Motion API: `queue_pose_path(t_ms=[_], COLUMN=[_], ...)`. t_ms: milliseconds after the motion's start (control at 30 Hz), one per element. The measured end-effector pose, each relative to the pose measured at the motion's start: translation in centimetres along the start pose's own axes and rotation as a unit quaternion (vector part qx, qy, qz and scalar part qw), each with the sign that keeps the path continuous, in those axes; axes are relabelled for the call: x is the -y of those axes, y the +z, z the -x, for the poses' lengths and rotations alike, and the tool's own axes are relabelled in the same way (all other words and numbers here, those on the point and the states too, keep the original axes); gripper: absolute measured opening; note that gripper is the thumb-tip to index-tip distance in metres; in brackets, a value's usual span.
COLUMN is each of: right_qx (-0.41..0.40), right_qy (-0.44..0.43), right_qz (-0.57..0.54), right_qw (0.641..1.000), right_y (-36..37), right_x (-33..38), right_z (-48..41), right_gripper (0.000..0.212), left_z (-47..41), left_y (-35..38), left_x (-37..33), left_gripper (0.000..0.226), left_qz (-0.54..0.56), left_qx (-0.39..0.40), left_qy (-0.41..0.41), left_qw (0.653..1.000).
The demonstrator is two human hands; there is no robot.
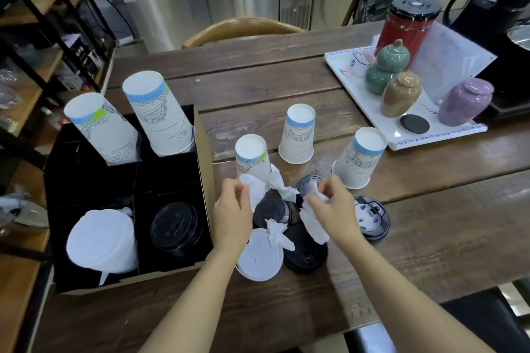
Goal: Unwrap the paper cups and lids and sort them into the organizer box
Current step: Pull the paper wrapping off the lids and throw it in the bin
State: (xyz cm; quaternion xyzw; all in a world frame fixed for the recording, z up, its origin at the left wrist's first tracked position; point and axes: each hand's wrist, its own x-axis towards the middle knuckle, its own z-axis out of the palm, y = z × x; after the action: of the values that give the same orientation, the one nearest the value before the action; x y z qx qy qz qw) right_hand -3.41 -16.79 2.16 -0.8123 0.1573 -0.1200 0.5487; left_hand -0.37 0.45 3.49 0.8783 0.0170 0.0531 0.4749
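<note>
Two bare hands work at the middle of a dark plank-wood surface (286, 71), peeling crumpled white tissue wrapping (259, 190) away from a stack of black plastic cup lids (271, 210). The left hand (232, 210) is closed in a narrow pinch on one twist of the tissue; the right hand (329, 206) is likewise pinched shut on a second strip of white tissue (314, 225) that trails down over the lids. The step in hand appears to be the unwrapping of this lid stack, with the sorting yet to come; the next move likely calls for pulling the paper fully clear, then carrying the freed lids left to the box.

Just below the hands lie a flat white plastic lid (259, 259) with a knot of tissue on it and a loose black dome lid (305, 252); another black lid with white print (371, 218) lies beside the right wrist. Three upturned white paper cups with blue-banded line drawings (296, 135) stand just beyond.

At left, the black-lined cardboard organizer box (205, 180) already holds two tall stacks of inverted cups (155, 114) in its far compartments, a stack of white lids still in tissue (101, 239) near left, and black lids (175, 226) near right. A white tray of ceramic jars (430, 140) sits well apart at far right.
</note>
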Motion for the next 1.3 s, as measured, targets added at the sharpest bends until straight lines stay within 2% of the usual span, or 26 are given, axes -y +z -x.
queue_pose_path(t_ms=[133, 233, 300, 400, 467, 533, 600, 700, 800, 867, 933, 1033, 1100, 1300], right_qx=[-0.003, 0.049, 0.097, 0.158, 0.185, 0.21, 0.222, 0.214, 0.186, 0.146, 0.111, 0.077, 0.083, 0.132], right_qy=[0.009, 0.033, 0.024, 0.024, 0.03, 0.018, -0.001, -0.043, -0.054, -0.041, -0.029, -0.009, 0.011, 0.037], right_qz=[0.009, 0.022, 0.12, 0.232, 0.268, 0.311, 0.34, 0.321, 0.227, 0.179, 0.155, 0.138, 0.118, 0.097], right_qw=[1.0, 0.998, 0.988, 0.959, 0.945, 0.927, 0.914, 0.922, 0.954, 0.972, 0.981, 0.987, 0.99, 0.986], right_y=[-0.4, 0.0, 0.6, 2.1, 3.1, 4.1, 4.8, 5.3, 5.2, 4.6, 3.5, 1.7, 0.8, -0.3], right_x=[1.1, 1.4, 0.8, -0.4, -0.6, -0.7, -0.6, -0.2, 0.6, 1.4, 2.1, 2.2, 2.0, 0.9], right_z=[-1.4, -2.4, -3.4, -5.2, -5.9, -6.5, -6.9, -7.3, -7.6, -7.9, -8.3, -8.6, -8.5, -7.9], right_gripper=[0.015, 0.007, 0.02, 0.042, 0.05, 0.053, 0.046, 0.025, 0.018, 0.033, 0.039, 0.032, 0.017, 0.022], left_z=[0.4, 0.7, 1.0, 1.6, 2.0, 2.4, 2.7, 2.5, 2.2, 2.1, 2.2, 2.2, 1.9, 1.4], left_y=[-0.2, 0.0, 0.1, 0.5, 1.0, 1.6, 2.1, 2.5, 2.5, 2.6, 2.5, 2.3, 2.3, 2.7], left_x=[-0.5, -0.3, -0.1, 0.2, 0.5, 0.6, 0.6, 0.9, 1.5, 1.7, 1.9, 1.9, 1.7, 1.4], left_gripper=[0.009, 0.022, 0.027, 0.019, 0.035, 0.05, 0.054, 0.037, 0.021, 0.029, 0.05, 0.072, 0.075, 0.032], left_qz=[0.029, 0.013, -0.018, -0.055, -0.113, -0.179, -0.254, -0.286, -0.294, -0.288, -0.318, -0.394, -0.416, -0.402], left_qx=[-0.014, 0.008, 0.035, 0.112, 0.18, 0.223, 0.239, 0.238, 0.228, 0.219, 0.2, 0.191, 0.215, 0.264], left_qy=[-0.033, -0.04, -0.03, -0.029, -0.047, -0.038, 0.0, 0.032, 0.042, 0.022, 0.002, -0.02, -0.03, 0.004], left_qw=[0.999, 0.999, 0.999, 0.992, 0.976, 0.958, 0.937, 0.928, 0.927, 0.932, 0.927, 0.899, 0.883, 0.877])
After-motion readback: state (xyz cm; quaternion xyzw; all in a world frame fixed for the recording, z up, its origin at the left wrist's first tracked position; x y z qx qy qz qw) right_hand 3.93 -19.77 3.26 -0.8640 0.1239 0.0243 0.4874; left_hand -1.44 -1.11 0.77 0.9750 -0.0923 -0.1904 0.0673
